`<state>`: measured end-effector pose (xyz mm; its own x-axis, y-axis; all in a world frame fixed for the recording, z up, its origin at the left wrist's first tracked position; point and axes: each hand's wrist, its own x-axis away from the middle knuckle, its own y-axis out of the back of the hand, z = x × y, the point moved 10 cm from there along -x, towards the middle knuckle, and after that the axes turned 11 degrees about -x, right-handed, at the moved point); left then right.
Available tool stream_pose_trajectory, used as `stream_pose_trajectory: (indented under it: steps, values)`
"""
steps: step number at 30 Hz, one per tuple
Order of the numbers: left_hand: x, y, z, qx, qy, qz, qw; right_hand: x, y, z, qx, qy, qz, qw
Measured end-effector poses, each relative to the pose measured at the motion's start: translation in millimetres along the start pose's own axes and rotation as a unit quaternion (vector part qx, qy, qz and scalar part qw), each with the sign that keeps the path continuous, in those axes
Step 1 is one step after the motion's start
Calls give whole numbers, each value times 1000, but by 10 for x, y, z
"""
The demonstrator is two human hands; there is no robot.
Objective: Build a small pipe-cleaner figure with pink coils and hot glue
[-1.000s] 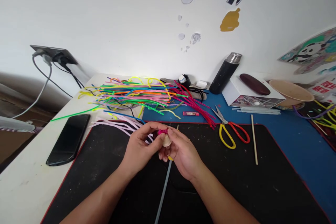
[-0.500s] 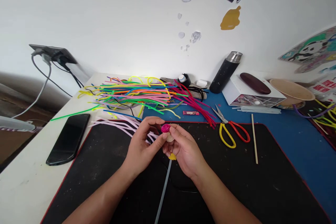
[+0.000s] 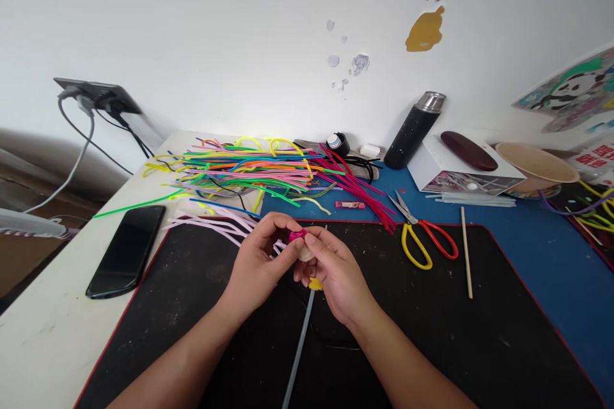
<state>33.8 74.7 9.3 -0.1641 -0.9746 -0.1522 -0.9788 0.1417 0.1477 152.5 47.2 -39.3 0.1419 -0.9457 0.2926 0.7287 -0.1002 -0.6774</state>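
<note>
Now | left hand [image 3: 261, 259], right hand [image 3: 343, 281] are pinching coil [image 3: 297, 234] and pale piece [image 3: 306, 254], fingers closed | seemingly fitting | next probably needing steadiness

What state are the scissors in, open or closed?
The scissors are open, slightly: the blade tips stand apart, and the yellow and red handles are spread.

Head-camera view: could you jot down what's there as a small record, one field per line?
Left grip: pinching a magenta piece
Right grip: on the same piece
Just below it: cream piece; which hand bears it is unclear
Lower still: yellow piece, at the end of a pale rod
Under the hands: black mat, red-edged
Right of hands: scissors, open; wooden stick
Left of mat: phone, screen dark
Behind: colourful stems
</note>
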Motion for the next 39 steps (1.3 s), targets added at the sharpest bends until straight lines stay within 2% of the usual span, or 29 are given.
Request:
stream_pose_trajectory:
  steps: [5, 13, 23, 30, 39]
  values:
    - [-7, -8, 63, 30, 41, 12, 999, 12, 11, 15, 7, 3, -9, 1000]
    - [-25, -10, 47, 26, 47, 12, 999, 23, -9, 59, 40, 15, -6, 999]
    - [-19, 13, -48, 5, -3, 17, 1000, 42, -33, 232, 103, 62, -3, 993]
    - [-15, 39, -172, -43, -50, -1, 998, 49, -51, 273, 121, 84, 6, 989]
    - [-10, 45, -170, -42, -47, -8, 998, 62, -77, 300, 136, 98, 16, 986]
